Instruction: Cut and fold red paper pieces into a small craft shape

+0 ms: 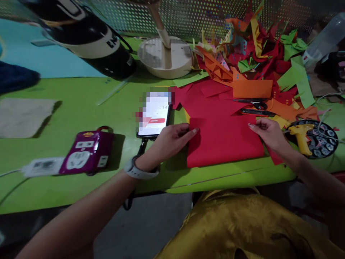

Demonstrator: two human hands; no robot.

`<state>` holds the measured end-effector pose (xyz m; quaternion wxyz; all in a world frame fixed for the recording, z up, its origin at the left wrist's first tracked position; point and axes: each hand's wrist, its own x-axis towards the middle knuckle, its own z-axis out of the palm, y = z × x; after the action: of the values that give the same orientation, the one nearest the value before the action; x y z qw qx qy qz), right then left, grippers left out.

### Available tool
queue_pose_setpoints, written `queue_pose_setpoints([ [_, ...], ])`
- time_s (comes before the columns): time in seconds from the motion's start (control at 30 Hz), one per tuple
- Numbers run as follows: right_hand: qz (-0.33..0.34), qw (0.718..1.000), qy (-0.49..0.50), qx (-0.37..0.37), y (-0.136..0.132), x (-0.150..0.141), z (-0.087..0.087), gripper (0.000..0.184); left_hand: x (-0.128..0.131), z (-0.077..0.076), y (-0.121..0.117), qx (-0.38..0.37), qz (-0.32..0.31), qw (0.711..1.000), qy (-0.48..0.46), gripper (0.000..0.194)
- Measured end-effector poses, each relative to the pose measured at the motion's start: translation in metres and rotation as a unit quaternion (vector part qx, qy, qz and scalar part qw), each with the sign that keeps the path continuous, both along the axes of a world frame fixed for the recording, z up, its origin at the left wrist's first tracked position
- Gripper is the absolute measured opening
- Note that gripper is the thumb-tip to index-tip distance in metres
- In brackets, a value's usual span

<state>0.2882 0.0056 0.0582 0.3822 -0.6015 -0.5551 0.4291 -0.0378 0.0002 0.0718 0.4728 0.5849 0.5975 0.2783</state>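
A red paper sheet (223, 142) lies on the green table (81, 108) near its front edge. My left hand (172, 138) pinches the sheet's upper left corner, fingers closed on it. At the upper right corner my right hand (266, 131) grips the same sheet, fingers curled. A phone (155, 113) with a lit screen lies just left of the sheet, beside my left hand. On my left wrist is a white watch (138, 171).
A heap of orange, red and green paper scraps (250, 54) fills the back right. Scissors (253, 104) lie behind the sheet. A yellow glue gun (302, 136) rests on a dark round tray (325, 142). A purple power strip (86, 151), a beige bowl (165, 57) and a black bag (88, 36) stand left and behind.
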Motion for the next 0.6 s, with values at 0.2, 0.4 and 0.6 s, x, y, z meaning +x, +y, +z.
queue_pose_setpoints([
  [0.2, 0.034, 0.983, -0.166, 0.068, 0.005, -0.010, -0.004, 0.032, -0.004, 0.000, 0.002, 0.130, -0.088, 0.965, 0.209, 0.031],
  [0.4, 0.042, 0.961, -0.265, 0.068, 0.005, -0.017, -0.007, 0.013, 0.002, -0.002, 0.000, 0.160, -0.101, 0.925, 0.329, 0.027],
  [0.6, 0.053, 0.957, -0.286, 0.020, 0.004, -0.023, -0.003, 0.037, 0.007, 0.000, 0.005, 0.288, -0.173, 0.883, 0.328, 0.045],
])
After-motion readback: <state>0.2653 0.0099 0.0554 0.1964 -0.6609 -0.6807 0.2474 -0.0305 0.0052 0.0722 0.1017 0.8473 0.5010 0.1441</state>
